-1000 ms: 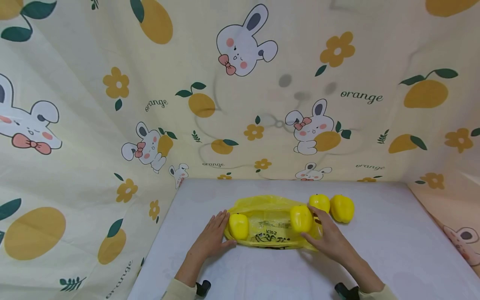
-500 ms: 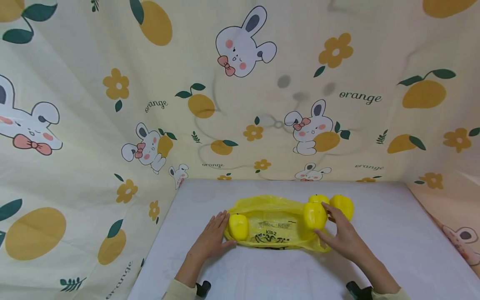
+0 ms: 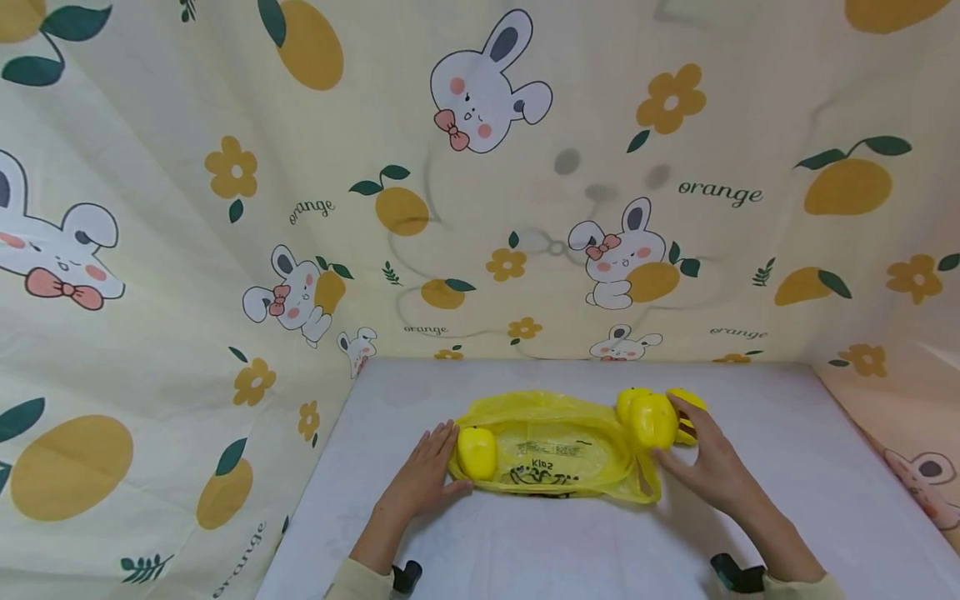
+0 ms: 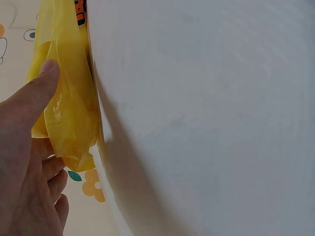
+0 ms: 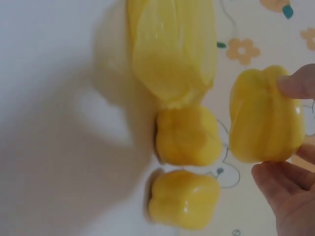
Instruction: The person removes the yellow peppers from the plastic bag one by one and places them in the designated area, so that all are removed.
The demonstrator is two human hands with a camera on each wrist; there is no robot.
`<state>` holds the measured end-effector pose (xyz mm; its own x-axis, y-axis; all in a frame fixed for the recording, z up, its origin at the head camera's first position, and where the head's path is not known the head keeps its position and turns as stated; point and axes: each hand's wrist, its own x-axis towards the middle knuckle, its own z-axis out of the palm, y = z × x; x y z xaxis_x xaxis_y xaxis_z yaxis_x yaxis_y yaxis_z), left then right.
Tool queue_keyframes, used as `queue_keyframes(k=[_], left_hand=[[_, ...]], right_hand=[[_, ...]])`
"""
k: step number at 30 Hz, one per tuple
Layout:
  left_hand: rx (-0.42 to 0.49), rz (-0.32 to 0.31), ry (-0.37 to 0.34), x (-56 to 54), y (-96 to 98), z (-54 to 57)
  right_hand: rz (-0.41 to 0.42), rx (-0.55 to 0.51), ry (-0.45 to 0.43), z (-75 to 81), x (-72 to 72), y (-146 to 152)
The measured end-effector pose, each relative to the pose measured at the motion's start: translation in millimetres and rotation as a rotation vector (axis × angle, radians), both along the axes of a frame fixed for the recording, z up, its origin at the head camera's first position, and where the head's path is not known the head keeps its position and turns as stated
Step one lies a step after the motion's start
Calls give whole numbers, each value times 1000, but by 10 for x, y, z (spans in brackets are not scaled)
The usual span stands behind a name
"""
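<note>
A yellow bell pepper (image 3: 651, 422) is in my right hand (image 3: 711, 463), pinched between thumb and fingers. In the right wrist view, this pepper (image 5: 266, 118) is apart from two other bell peppers below the bag's end. A yellow plastic bag (image 3: 592, 460) with dark print lies on its side, mouth spread wide. Inside its left end sits another yellow bell pepper (image 3: 477, 454). My left hand (image 3: 422, 473) rests against that end with straight fingers, its thumb (image 4: 45, 81) touching the plastic in the left wrist view.
Behind the held pepper, two yellow bell peppers, one nearer (image 5: 189, 135) the bag and one farther (image 5: 184, 199), stand on the white table (image 3: 510, 550). A cream cloth (image 3: 465, 250) printed with rabbits and oranges hangs behind the table and along its sides.
My right hand has moved right with the bell pepper, from over the bag's interior to beyond its right end. The bag's right end has stretched rightward. My left hand has stayed still.
</note>
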<state>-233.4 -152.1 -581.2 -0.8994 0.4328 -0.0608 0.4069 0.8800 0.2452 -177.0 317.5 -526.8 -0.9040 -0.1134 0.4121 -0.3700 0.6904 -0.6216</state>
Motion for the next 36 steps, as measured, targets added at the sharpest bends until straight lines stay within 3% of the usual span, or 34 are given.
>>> queue_keyframes(k=[17,27,36], left_hand=[[-5,-2,5,4,5,9],[-4,0,7,3,4,10],[-11,2,-2,-1,1,3]], right_hand=[[-3,-8,51,-26,-90,430],[-60,-3,-22,-17,-137,683],[-89,3,-7,-37,-151,886]])
